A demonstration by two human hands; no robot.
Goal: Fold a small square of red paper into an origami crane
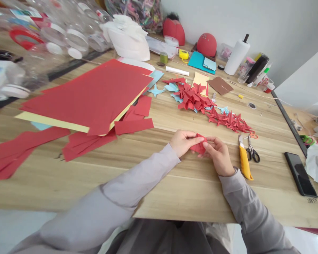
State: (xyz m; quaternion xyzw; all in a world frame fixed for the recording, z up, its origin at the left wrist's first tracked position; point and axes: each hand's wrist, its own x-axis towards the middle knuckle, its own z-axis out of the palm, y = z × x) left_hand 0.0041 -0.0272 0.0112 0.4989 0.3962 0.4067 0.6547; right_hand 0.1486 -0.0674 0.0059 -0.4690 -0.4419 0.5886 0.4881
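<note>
A small folded piece of red paper (198, 146) is held between both hands above the wooden table. My left hand (184, 141) pinches it with the thumb on top. From the other side, my right hand (218, 155) grips its edge between thumb and fingers. Just beyond the hands lies a pile of red folded paper stars (193, 97), with a row of red stars (230, 120) trailing off to the right. Several light blue paper stars (156, 90) lie beside and beneath the red ones.
Red paper sheets (95, 91) are stacked at left, with red strips (86, 143) near them. A yellow-handled knife (244, 160) and scissors (251, 151) lie right of my hands, a phone (300, 174) farther right. Plastic bottles (69, 31) crowd the back left.
</note>
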